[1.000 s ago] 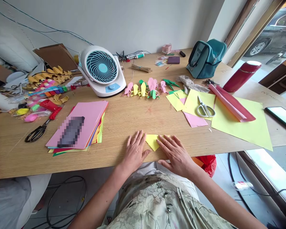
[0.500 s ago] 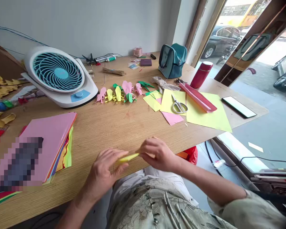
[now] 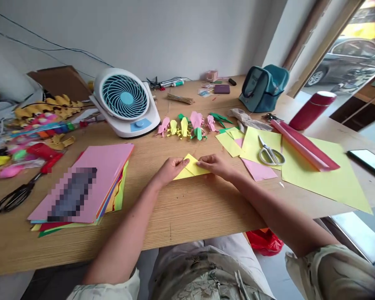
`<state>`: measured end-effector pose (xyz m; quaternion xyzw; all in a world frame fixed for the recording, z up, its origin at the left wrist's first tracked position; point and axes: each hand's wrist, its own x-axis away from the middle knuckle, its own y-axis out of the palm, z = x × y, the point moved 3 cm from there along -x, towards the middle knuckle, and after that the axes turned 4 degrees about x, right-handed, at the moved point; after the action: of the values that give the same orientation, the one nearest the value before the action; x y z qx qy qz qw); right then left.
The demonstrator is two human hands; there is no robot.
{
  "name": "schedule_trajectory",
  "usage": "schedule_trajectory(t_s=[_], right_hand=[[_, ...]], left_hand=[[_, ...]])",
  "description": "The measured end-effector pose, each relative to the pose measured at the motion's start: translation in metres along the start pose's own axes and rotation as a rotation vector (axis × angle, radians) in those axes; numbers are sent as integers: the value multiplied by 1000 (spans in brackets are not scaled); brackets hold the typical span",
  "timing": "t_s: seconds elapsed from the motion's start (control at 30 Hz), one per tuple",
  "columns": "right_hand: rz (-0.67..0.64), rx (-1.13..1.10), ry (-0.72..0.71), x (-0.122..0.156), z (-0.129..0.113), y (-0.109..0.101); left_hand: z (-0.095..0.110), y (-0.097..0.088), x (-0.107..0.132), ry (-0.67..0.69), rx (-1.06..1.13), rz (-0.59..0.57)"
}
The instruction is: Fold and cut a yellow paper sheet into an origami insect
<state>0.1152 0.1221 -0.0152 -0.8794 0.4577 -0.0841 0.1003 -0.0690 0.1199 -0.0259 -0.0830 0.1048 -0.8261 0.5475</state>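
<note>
A folded piece of yellow paper (image 3: 191, 167) is between my two hands, close above or on the wooden table. My left hand (image 3: 172, 170) grips its left side, thumb on top. On the right side my right hand (image 3: 215, 165) pinches it the same way. Beyond the hands stands a row of small folded paper figures (image 3: 184, 127) in pink, yellow and green. White-handled scissors (image 3: 271, 155) lie on yellow sheets (image 3: 318, 179) to the right, beside a pink paper piece (image 3: 258, 169).
A stack of coloured paper (image 3: 112, 166) lies left, with a blurred-out item on it. Behind it stands a white fan (image 3: 125, 100). Black-handled scissors (image 3: 15, 198) are at the far left. A red bottle (image 3: 312, 110), a teal bag (image 3: 264, 89) and a phone (image 3: 368, 164) are at the right.
Both hands have moved forward from the table's front edge with the yellow paper, which now lies flatter and shows its folded face. The view has turned left.
</note>
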Motion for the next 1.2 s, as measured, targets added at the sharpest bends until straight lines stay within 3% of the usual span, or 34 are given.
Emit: schedule_trajectory(t_s=[0.2,0.4,0.6,0.9,1.1,1.2], right_hand=[[-92,-5,45,3,17,14],[-89,32,51,3,21,18],[-136,81,70,6,18,17],[-205,150,119,15,15,3],[-264,227,147,21,20,-17],[-129,309,122,18,23,-30]], left_hand=[[-7,9,6,23,-1,28],[-3,15,3,99,-63,86],[-8,11,7,57,-34,110],[-15,-2,7,25,56,139],[-17,-10,6,44,43,186],[-16,-11,6,51,31,189]])
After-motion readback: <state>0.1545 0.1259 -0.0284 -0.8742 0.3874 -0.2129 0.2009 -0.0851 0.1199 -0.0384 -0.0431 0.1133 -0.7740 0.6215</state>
